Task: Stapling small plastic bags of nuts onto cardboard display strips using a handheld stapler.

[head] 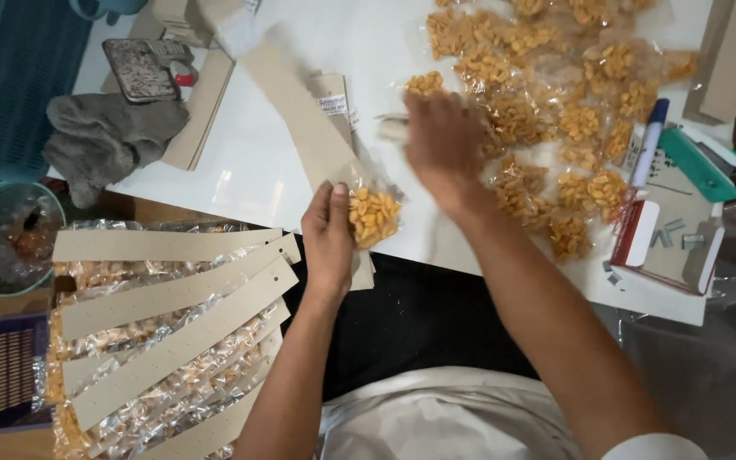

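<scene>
Snack packet (374, 216), a small clear bag of orange-yellow pieces, sat pinched in the left hand (329, 238) against the lower end of a long cardboard strip (300, 119), near the front edge of the white worktop (249, 170). The thumb and fingers were closed around the packet's left side, holding bag and strip together. The right hand (443, 145) was blurred with motion above the near edge of the heap of filled packets (555, 102) spread over the worktop's far right part; whether it was gripping anything could not be told, though something pale showed just beside its fingers.

Judged from this, a good hold would keep the packet's top seam flat on the strip and the contents hanging clear below, so nothing bulky sat where the two join. A blue stapler (698, 162) and an open box of staples (670, 243) lay at the right edge, beside a marker pen (649, 140). Finished strips with packets (163, 341) were stacked off the front left corner, by a grey cloth (104, 136).
</scene>
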